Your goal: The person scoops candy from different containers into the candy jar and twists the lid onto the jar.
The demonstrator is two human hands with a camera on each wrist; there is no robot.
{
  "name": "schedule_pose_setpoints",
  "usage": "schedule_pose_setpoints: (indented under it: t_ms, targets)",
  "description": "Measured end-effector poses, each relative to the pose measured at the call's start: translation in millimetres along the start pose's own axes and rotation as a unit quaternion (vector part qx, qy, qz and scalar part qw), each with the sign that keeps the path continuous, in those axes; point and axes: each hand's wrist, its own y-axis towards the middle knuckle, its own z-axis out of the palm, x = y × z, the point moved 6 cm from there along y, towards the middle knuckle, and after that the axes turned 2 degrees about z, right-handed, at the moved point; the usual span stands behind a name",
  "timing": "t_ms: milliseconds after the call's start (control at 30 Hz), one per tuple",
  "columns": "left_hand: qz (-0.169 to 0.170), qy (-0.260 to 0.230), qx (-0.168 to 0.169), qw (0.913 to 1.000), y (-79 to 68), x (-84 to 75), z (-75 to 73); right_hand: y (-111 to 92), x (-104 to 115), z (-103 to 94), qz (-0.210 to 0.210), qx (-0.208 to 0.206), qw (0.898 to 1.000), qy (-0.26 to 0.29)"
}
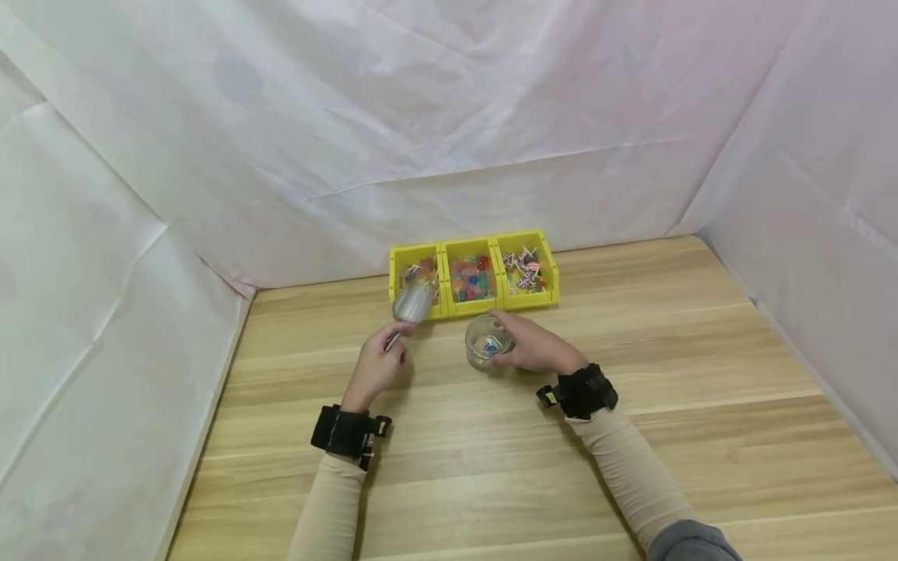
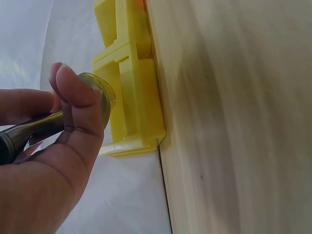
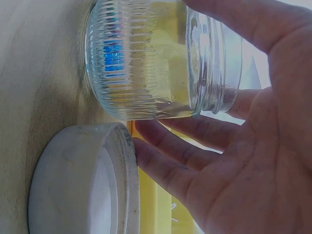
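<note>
My left hand (image 1: 375,366) grips the handle of a metal scoop (image 1: 414,302), whose bowl overlaps the front of the left yellow bin (image 1: 396,265). In the left wrist view, thumb and fingers close round the handle (image 2: 41,129) and hide most of the bowl. With thumb on one side and fingers on the other, my right hand (image 1: 536,345) holds a clear ribbed glass jar (image 3: 156,83). It stands upright on the table, and something small and blue (image 3: 114,46) shows low inside. Beside it, under the fingers, is a pale round lid-like piece (image 3: 68,180).
Two more yellow bins adjoin the left one: the middle holds colourful beads or candies (image 1: 471,280), the right one striped lollipops (image 1: 526,269). White cloth (image 1: 449,171) hangs behind the wooden table (image 1: 449,483) and along both sides.
</note>
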Motion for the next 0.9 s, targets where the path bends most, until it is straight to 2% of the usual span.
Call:
schedule_pose_setpoints:
  t_ms: [167,433,900]
  targets:
    - [-0.009,-0.014,-0.006,0.9998,7.3,1.3,2.2,-0.6,-1.7,-0.4,0.001,0.001,1.000,0.000]
    - [-0.001,-0.027,-0.020,0.9994,18.8,1.3,5.7,-1.4,-3.8,0.0,0.006,0.001,1.000,-0.002]
    - [-0.010,-0.056,-0.023,0.9981,33.0,2.5,15.2,-1.8,-4.0,1.1,0.009,0.002,1.000,0.001]
